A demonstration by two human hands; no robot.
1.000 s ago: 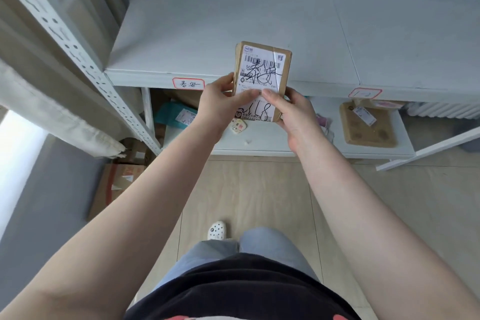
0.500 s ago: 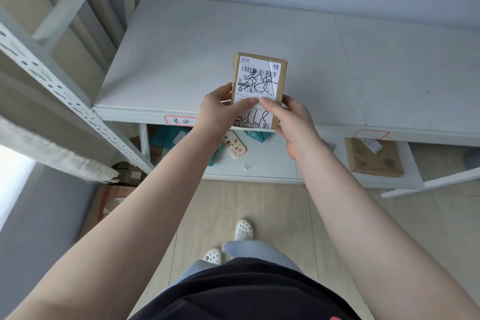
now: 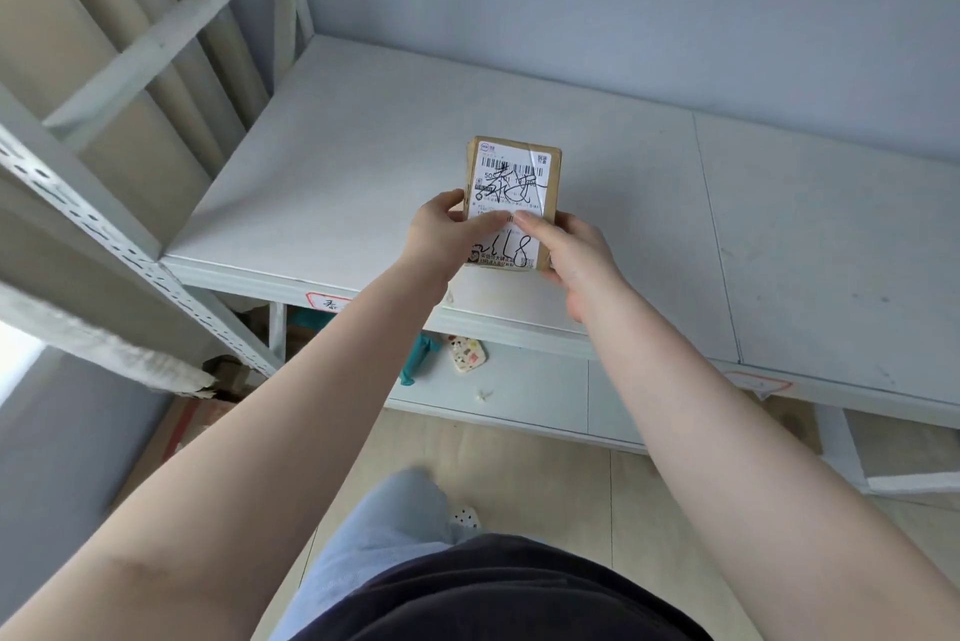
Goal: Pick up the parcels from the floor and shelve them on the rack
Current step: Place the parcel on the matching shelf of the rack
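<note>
A small brown cardboard parcel (image 3: 514,177) with a white shipping label and black marker writing is held over the front part of the white rack shelf (image 3: 337,162). My left hand (image 3: 447,235) grips its lower left edge, thumb across the label. My right hand (image 3: 576,255) grips its lower right edge, thumb also on the label. The parcel's lower corners are hidden by my fingers. I cannot tell if the parcel touches the shelf board.
The grey wall (image 3: 623,6) stands behind the shelf and a perforated rack post (image 3: 104,229) runs at the left. On the lower shelf (image 3: 524,396) lie a teal packet (image 3: 421,354) and a small patterned item (image 3: 467,354). Cardboard boxes (image 3: 208,411) sit on the floor at the left.
Both hands have carried the parcel up and forward, from in front of the shelf edge to over the shelf board. My view has tilted upward and I have stepped closer.
</note>
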